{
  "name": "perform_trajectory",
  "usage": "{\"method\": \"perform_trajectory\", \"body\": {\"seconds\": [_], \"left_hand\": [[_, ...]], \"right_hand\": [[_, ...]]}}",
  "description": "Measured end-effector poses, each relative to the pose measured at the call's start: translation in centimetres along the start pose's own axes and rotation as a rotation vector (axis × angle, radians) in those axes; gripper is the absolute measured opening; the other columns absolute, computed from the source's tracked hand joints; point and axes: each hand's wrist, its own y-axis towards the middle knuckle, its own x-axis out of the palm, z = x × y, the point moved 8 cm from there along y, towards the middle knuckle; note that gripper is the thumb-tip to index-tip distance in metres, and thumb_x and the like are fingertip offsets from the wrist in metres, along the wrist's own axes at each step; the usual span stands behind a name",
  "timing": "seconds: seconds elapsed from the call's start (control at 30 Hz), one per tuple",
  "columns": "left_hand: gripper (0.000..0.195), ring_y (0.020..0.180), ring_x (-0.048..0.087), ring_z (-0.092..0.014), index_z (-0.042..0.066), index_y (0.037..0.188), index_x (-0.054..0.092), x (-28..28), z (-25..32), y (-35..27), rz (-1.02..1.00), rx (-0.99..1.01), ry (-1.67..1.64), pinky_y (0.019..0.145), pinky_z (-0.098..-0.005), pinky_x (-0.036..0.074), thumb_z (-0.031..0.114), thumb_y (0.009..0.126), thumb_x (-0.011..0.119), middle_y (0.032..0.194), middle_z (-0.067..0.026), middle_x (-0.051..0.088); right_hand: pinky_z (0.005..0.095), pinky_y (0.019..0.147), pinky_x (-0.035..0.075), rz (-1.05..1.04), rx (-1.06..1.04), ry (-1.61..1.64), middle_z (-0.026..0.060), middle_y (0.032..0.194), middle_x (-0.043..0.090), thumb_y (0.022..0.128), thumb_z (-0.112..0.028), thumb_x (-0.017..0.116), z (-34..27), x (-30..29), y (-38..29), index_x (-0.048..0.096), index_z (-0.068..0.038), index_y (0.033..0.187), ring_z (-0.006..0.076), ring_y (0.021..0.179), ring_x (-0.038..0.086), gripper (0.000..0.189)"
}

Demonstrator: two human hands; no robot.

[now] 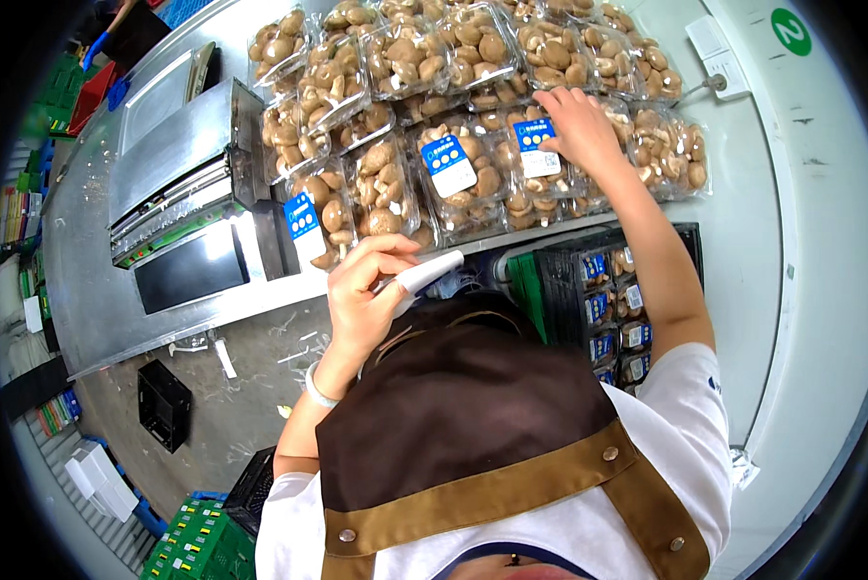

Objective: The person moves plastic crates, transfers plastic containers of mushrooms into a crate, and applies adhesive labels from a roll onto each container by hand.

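Note:
My left hand (367,290) is closed around a white roll or stack of labels (428,272), held in front of my apron near the table's edge. My right hand (580,127) reaches over the table with spread fingers, touching the label (538,147) on a clear plastic pack of mushrooms. To the left of it, another mushroom pack bears a blue and white label (448,165), and a third labelled pack (332,210) lies near my left hand. Behind these, many unlabelled mushroom packs (405,56) are stacked in layers.
A metal wrapping or weighing machine (180,156) stands left on the steel table (86,290). Below the table at right, a dark crate holds labelled packs (635,335). A black crate (164,406) lies on the floor. A socket with a plug (724,78) is on the right wall.

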Motion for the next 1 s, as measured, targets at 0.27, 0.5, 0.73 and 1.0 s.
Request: {"method": "perform_trajectory", "body": {"seconds": [0.27,0.5,0.73,1.0], "left_hand": [[0.006,0.075,0.056,-0.006,0.000,0.089,0.057,3.3,0.2,5.4,0.107,-0.206,-0.201,0.065,-0.0194,0.045,-0.005,0.086,0.058,0.089,-0.0050,0.063],[0.016,0.060,0.046,-0.002,0.002,0.074,0.051,8.2,-1.7,7.5,-0.071,-0.274,0.008,0.051,-0.0196,0.037,-0.001,0.083,0.063,0.062,0.0022,0.054],[0.050,0.070,0.052,-0.005,0.006,0.057,0.029,8.3,-2.9,8.7,0.068,-0.201,-0.187,0.057,-0.0206,0.041,-0.003,0.075,0.075,0.077,-0.0052,0.061],[0.042,0.082,0.057,-0.012,0.004,0.113,0.055,10.2,-1.7,9.8,-0.121,-0.163,-0.118,0.074,-0.0247,0.046,-0.007,0.074,0.065,0.089,-0.0040,0.060]], "right_hand": [[0.0374,0.099,0.041,0.049,-0.184,0.594,0.0076,0.120,0.061,0.081,-0.037,0.070,-4.7,-4.4,-3.1,0.062,-0.008,0.117,0.0249,0.118,0.051,0.047],[0.0351,0.065,0.050,0.040,-0.103,1.040,0.0105,0.080,0.065,0.083,-0.022,0.069,-7.0,-7.3,-7.1,0.063,-0.004,0.093,0.0239,0.073,0.065,0.021],[0.0242,0.073,0.050,0.445,0.271,1.167,0.0040,0.086,0.065,0.080,-0.015,0.074,10.0,-12.6,-6.5,0.062,-0.004,0.098,0.0094,0.081,0.060,0.024],[0.0413,0.093,0.044,-0.126,0.067,0.206,0.0105,0.116,0.057,0.067,-0.027,0.081,9.5,-2.2,-3.0,0.054,-0.010,0.121,0.0289,0.110,0.052,0.064]]}}
